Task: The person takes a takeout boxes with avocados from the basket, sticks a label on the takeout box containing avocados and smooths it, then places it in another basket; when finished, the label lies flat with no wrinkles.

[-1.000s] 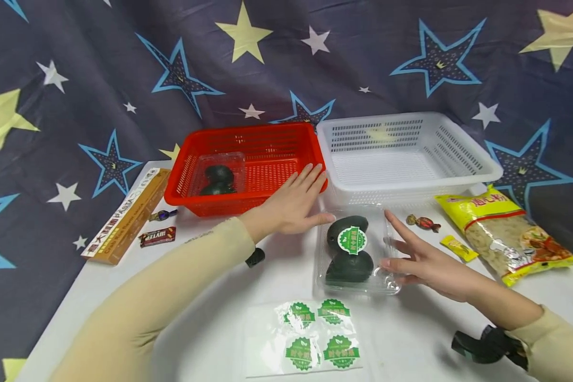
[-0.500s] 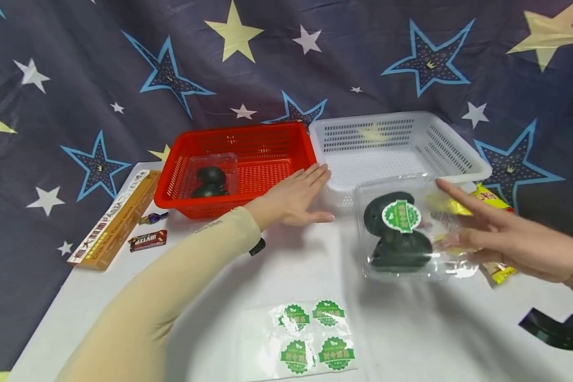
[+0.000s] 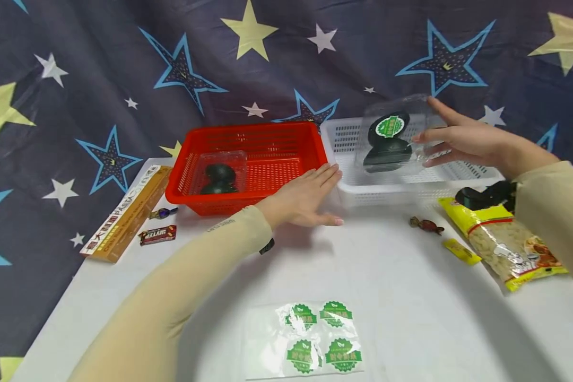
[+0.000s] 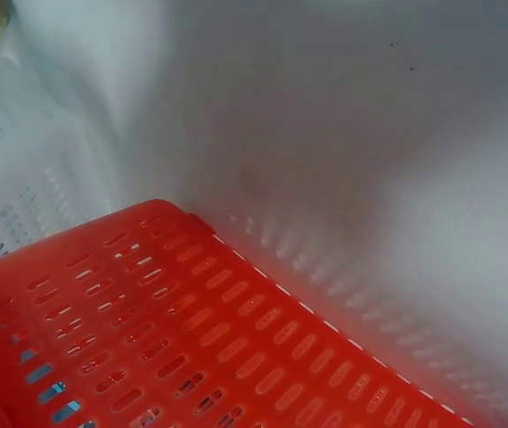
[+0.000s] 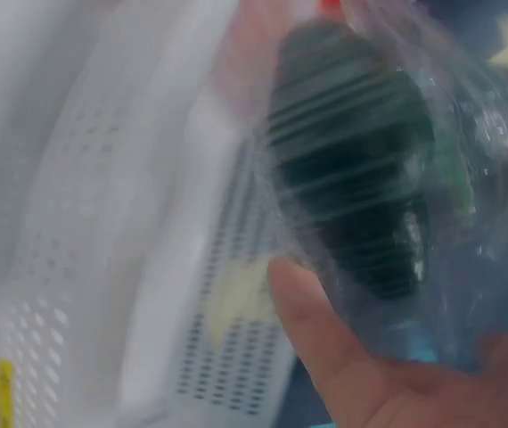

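A clear plastic box (image 3: pixel 420 114) holds two dark green, avocado-like fruits (image 3: pixel 387 155), with a round green-and-white sticker (image 3: pixel 390 127) on its lid. My right hand (image 3: pixel 472 139) grips it by its right side, over the white basket (image 3: pixel 458 183). Through the plastic a dark fruit (image 5: pixel 348 160) shows close up in the right wrist view. My left hand (image 3: pixel 303 199) lies with straight fingers at the front right corner of the red basket (image 3: pixel 229 199), whose slotted wall (image 4: pixel 236 330) fills the lower left wrist view. Inside the red basket is another clear box (image 3: pixel 239 167) with dark fruits.
A sticker sheet (image 3: pixel 267 339) lies at the table front. On the left are a pasta box (image 3: pixel 126 215), a red wrapped bar (image 3: pixel 157 235) and a blue candy (image 3: pixel 162 213). On the right lie two candies (image 3: pixel 427 225) and a yellow food bag (image 3: pixel 501 239).
My right hand has lifted the clear box off the table and carried it up, right and back, over the white basket. My left hand stays by the red basket's corner.
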Available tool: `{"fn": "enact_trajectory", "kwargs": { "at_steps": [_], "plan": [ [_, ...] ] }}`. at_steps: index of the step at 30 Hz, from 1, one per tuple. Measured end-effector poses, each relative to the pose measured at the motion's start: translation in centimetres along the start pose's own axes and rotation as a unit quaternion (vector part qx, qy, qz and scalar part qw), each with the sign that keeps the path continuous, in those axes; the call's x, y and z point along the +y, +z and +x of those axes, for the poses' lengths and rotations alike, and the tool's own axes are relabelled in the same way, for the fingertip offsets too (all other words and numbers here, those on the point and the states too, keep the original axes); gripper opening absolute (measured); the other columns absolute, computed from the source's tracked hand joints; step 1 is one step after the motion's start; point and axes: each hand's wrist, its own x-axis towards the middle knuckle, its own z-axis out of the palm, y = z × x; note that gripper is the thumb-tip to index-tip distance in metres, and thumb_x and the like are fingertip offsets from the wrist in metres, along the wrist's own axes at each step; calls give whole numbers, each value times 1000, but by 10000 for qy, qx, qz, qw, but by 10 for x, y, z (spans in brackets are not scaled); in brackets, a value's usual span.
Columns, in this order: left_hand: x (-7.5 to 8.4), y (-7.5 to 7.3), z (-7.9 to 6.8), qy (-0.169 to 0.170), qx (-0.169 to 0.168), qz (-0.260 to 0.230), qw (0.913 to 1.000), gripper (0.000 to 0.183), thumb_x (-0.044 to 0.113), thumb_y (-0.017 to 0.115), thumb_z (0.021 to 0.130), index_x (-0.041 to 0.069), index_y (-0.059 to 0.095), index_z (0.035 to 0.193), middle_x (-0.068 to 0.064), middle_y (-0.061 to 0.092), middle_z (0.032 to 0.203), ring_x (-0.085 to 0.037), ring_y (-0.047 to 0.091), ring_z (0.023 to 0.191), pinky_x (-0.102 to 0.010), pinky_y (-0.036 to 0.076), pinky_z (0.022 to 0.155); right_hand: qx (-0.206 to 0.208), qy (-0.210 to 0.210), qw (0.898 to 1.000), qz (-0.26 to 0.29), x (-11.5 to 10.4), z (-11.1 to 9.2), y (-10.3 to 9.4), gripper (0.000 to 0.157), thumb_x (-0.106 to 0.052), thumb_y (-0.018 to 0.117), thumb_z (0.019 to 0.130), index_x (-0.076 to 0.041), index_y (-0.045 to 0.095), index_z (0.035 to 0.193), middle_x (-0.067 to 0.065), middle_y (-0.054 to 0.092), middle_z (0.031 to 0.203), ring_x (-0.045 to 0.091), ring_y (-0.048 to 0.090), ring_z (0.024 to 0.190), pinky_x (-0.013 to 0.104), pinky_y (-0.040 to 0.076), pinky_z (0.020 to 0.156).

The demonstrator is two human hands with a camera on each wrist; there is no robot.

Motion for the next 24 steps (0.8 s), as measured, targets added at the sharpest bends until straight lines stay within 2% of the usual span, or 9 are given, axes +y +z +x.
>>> {"fn": "enact_trajectory", "kwargs": {
  "at_steps": [4, 8, 11, 17, 22, 24],
  "plan": [
    [2, -1, 2, 25, 3, 70, 10000, 103, 75, 37, 84, 9, 0, 154, -5, -5, 160, -21, -6, 146, -33, 0, 117, -179, 218, 9995, -168, 13, 28, 5, 95, -31, 52, 98, -47, -32, 137, 30, 4, 154, 56, 22, 133, 52, 45, 94],
    [3, -2, 4, 5, -34, 117, 9999, 104, 75, 37, 84, 9, -1, 153, -6, -6, 160, -21, -7, 146, -33, 0, 117, -435, 273, 9983, -281, 27, 44, 11, 97, -28, 56, 96, -41, -28, 143, 32, 9, 152, 56, 24, 132, 55, 43, 95],
    [3, -2, 4, 16, -74, 147, 9999, 104, 76, 36, 84, 9, -3, 153, -6, -7, 160, -21, -7, 146, -33, -1, 116, -682, 273, 9968, -311, 35, 50, 15, 96, -26, 56, 96, -36, -24, 146, 33, 7, 153, 55, 23, 133, 56, 40, 98],
    [3, -2, 4, 24, -72, 185, 9998, 105, 76, 37, 83, 9, -3, 153, -6, -7, 160, -21, -7, 146, -33, -2, 116, -1123, 314, 9930, -199, 48, 62, 10, 93, -29, 54, 97, -33, -25, 145, 30, -14, 153, 58, 11, 135, 62, 26, 104],
    [1, -1, 3, 18, -92, 194, 9998, 105, 77, 37, 83, 8, -1, 153, -7, -5, 160, -21, -8, 146, -33, -2, 116, -1288, 321, 9909, -227, 54, 68, 12, 85, -20, 49, 100, -19, -22, 148, 30, -11, 153, 53, 12, 137, 59, 25, 106],
    [0, 0, 2, 8, -96, 195, 9998, 105, 77, 37, 83, 7, 1, 153, -8, -4, 160, -22, -7, 146, -33, -2, 116, -1211, 380, 9916, -252, 54, 69, 16, 83, -16, 48, 100, -14, -17, 150, 29, -6, 154, 49, 16, 138, 57, 25, 107]
  ]
}}
